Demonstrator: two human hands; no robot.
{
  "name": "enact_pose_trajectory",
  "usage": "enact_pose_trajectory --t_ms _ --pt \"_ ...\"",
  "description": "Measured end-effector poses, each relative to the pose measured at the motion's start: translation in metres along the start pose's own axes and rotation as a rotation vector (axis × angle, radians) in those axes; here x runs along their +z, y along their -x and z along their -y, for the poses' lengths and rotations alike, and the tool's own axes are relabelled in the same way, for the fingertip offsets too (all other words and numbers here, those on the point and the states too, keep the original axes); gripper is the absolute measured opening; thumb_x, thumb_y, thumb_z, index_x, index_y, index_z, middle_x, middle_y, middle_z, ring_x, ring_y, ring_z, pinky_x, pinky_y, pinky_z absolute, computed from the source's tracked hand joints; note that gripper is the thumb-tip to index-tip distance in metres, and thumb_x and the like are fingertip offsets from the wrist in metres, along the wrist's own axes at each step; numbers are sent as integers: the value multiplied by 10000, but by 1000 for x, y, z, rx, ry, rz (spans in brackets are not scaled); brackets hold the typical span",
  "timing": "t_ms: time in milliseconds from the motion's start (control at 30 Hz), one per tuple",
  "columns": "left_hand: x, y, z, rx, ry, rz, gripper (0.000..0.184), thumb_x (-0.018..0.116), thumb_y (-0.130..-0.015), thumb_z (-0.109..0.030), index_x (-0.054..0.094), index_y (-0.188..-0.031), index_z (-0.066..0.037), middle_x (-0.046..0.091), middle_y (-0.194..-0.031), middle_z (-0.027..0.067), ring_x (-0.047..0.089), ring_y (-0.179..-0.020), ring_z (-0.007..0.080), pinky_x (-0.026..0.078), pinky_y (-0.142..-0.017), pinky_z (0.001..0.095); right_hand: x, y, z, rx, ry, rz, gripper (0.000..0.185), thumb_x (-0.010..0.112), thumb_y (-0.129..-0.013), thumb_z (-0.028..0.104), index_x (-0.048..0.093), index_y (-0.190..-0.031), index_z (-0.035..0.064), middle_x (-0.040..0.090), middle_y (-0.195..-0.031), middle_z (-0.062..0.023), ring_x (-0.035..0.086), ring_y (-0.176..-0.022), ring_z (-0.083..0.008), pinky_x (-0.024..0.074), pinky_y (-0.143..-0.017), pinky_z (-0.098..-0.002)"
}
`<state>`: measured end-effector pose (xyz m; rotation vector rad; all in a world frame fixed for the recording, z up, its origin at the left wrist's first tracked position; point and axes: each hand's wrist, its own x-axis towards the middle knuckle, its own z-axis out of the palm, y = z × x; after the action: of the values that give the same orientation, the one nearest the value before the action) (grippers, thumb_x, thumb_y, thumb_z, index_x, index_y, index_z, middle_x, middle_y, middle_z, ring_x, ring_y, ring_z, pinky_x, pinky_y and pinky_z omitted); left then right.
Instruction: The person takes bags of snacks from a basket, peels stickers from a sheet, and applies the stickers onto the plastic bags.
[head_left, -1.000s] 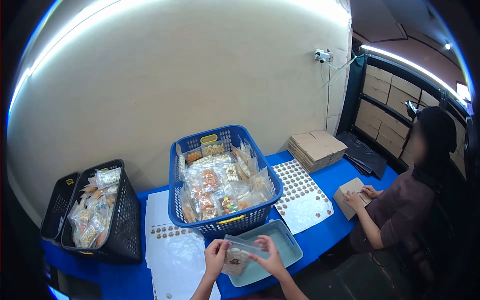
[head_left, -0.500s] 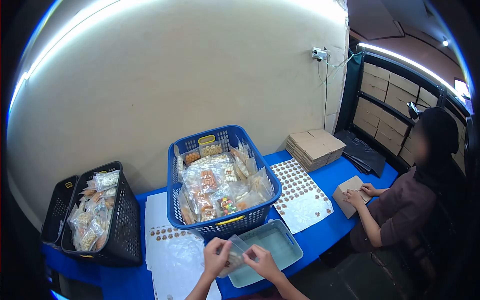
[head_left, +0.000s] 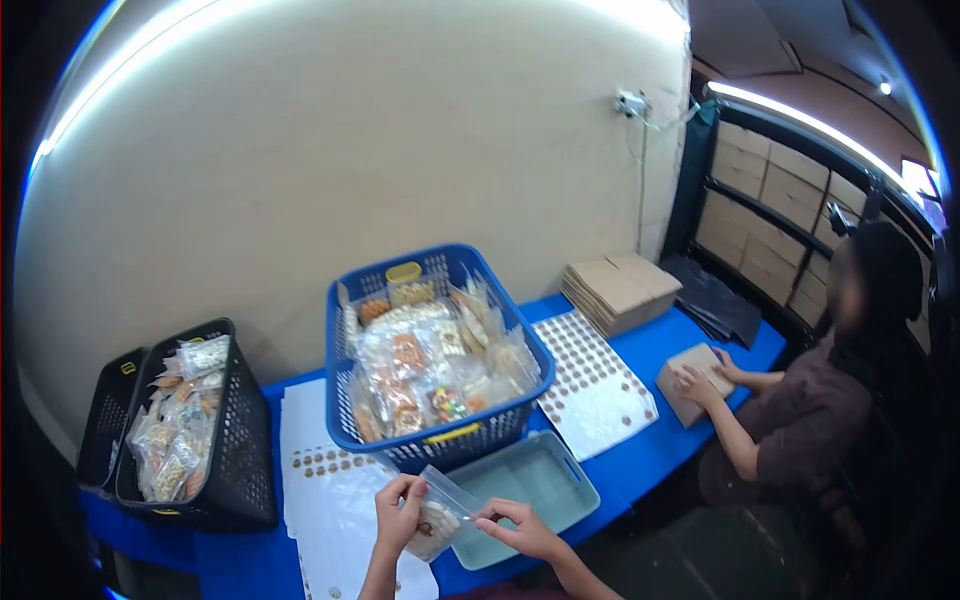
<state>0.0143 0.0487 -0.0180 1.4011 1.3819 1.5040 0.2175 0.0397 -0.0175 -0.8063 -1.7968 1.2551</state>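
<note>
A clear zip bag of pale snacks (head_left: pixel 434 530) with a small brown round sticker is held up in front of me. My left hand (head_left: pixel 399 512) grips its upper left side, fingers closed on the plastic. At the bag's top right corner, my right hand (head_left: pixel 518 527) pinches the edge between thumb and fingers. Just behind and to the right lies a shallow grey-green tray (head_left: pixel 575 510). Beyond it stands a blue basket (head_left: pixel 470 447) filled with packed snack bags. A sticker sheet (head_left: pixel 345 520), partly peeled, lies under and left of my hands.
Left, a black basket (head_left: pixel 250 450) holds more snack bags beside another black basket (head_left: pixel 100 420). To the right are a second sticker sheet (head_left: pixel 590 380), flat cardboard boxes (head_left: pixel 622 290) and black plastic bags (head_left: pixel 715 300). A co-worker (head_left: pixel 790 420) handles a brown box (head_left: pixel 690 385).
My hands have drawn slightly apart, and the bag's top edge now stretches between them. The bag has shifted left and shows its sticker. The view has moved slightly.
</note>
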Motion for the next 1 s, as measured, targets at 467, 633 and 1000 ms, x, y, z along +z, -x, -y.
enact_pose_trajectory --t_ms 467,633,1000 --pt "11 42 2 -381 94 515 186 495 -867 -166 567 -926 -6 557 -773 2 493 -707 50 394 -605 193 7 21 52 -253 522 59 230 612 -695 117 596 -924 132 381 -1217 -70 357 -1096 -267 246 -934 -429" --pt "-15 49 -12 -207 93 564 283 477 -874 -177 482 -1104 -12 566 -1013 84 531 -919 129 409 -819 261 15 18 45 -229 450 27 60 619 -722 127 626 -775 101 549 -913 -35 496 -884 -212 307 -836 -362" --pt "-28 70 -41 138 -239 252 85 618 -745 -87 610 -765 -4 599 -720 90 577 -629 193 444 -592 262 48 15 42 -110 266 -144 119 621 -741 100 575 -720 -8 533 -652 -97 528 -585 -216 396 -536 -293"
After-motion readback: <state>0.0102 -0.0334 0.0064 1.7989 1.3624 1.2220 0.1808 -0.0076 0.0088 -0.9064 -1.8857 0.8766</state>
